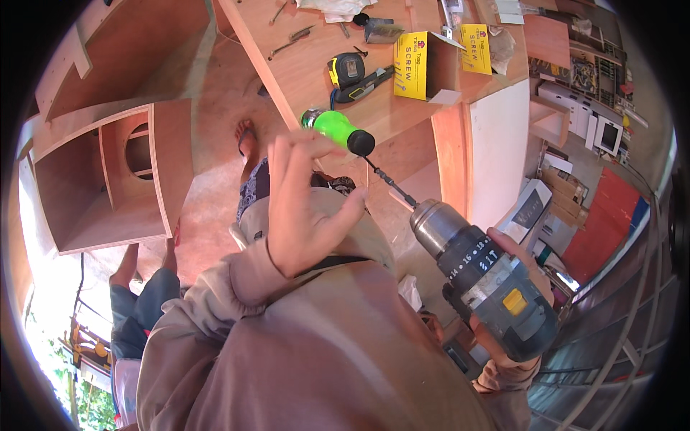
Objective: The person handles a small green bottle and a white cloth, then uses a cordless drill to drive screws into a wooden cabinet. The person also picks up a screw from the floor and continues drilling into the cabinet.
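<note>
My right hand [528, 269] grips a cordless drill [496, 287] with a dark grey body and a metal chuck. Its long, thin bit [392, 183] points up and left. In the picture the tip meets the black end of a bright green cylinder [333, 127], which lies near the table edge; whether they touch, I cannot tell. Just below that cylinder, my left hand [305, 197] is raised with its fingers apart, and I see nothing held in it. The index fingertip overlaps the cylinder's lower side.
The wooden table [302, 68] bears a tape measure [347, 70], a utility knife [365, 85], loose screws, and two yellow screw boxes [410, 66]. At left stands an open plywood box [72, 190] with a round hole. Another person's legs [144, 298] are beside it.
</note>
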`<state>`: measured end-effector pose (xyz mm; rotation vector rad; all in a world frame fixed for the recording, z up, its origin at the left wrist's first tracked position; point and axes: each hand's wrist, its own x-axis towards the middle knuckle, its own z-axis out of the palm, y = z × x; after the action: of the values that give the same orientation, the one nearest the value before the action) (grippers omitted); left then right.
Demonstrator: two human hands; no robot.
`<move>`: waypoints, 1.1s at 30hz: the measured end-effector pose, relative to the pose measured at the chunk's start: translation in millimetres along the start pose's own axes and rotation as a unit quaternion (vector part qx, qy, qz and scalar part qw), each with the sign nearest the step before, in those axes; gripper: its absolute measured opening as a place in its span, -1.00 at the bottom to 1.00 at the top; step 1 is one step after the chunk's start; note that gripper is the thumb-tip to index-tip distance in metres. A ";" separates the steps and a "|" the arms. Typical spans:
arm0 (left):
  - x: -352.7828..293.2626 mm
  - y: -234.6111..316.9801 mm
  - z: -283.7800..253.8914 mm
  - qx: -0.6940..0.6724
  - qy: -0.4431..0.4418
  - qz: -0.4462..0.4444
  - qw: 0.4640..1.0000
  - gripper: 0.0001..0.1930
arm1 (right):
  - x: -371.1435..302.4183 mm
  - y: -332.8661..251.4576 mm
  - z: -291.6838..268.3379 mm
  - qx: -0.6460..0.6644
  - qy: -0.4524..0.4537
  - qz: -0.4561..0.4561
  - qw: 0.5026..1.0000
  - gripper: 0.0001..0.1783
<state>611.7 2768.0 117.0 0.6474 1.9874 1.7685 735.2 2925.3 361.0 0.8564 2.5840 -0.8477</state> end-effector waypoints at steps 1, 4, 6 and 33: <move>7.5 -5.0 -1.0 0.007 -0.034 0.050 0.998 -0.54 | 0.7 1.2 -0.5 -0.005 0.000 -0.007 1.000 -0.08; 33.0 -26.1 3.4 -0.075 -0.137 0.141 0.978 -0.58 | -0.7 -0.1 0.3 0.038 0.016 0.038 0.998 -0.09; 47.3 -42.4 6.9 -0.091 -0.182 0.194 0.960 -0.68 | -1.2 -2.4 -0.5 0.058 0.013 0.055 0.997 -0.09; 65.5 -85.8 28.6 -0.180 -0.238 0.215 0.930 -0.85 | 21.7 -33.6 -19.0 0.166 -0.029 0.175 0.970 0.00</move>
<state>568.6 2821.4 28.9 1.3072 1.2183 1.9073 695.8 2924.9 381.4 1.3098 2.1753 -1.1879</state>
